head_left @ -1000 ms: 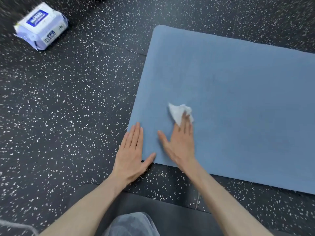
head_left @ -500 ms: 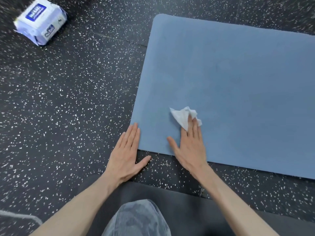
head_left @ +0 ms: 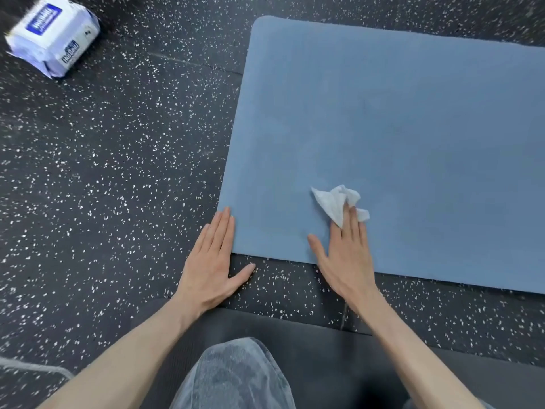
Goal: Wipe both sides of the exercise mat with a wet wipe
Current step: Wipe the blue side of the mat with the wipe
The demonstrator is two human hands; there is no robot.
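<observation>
exercise mat (head_left: 398, 128): right end cut off | wipe pack (head_left: 51, 36): label blurred | wet wipe (head_left: 334, 202): partly under fingers (head_left: 352, 224)

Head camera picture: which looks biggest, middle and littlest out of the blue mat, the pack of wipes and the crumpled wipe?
1. Blue mat, by far the largest.
2. Pack of wipes, though it lies farther away.
3. Crumpled wipe, smallest, partly under the right hand.

Crumpled white wipe (head_left: 333, 202) on flat blue mat (head_left: 413, 128)
</observation>
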